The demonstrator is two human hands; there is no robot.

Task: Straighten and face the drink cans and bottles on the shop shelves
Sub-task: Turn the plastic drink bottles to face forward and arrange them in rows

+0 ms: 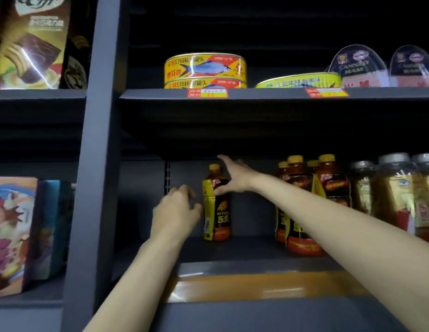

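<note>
Bottle (pixel 217 207) flanked by left hand (pixel 176 209), right hand (pixel 233 177).

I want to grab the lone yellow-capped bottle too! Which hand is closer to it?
Both touch it. The left hand rests against the lone bottle label's left edge; the right hand touches its shoulder from the right.

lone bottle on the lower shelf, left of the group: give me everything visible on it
The lone bottle is dark drink in what looks like clear plastic, with a yellow cap and a black, yellow and red label. It stands upright toward the back of the lower shelf, apart from the bottle group. The right hand touches its shoulder; the left hand is at its left side, contact unclear.
</note>
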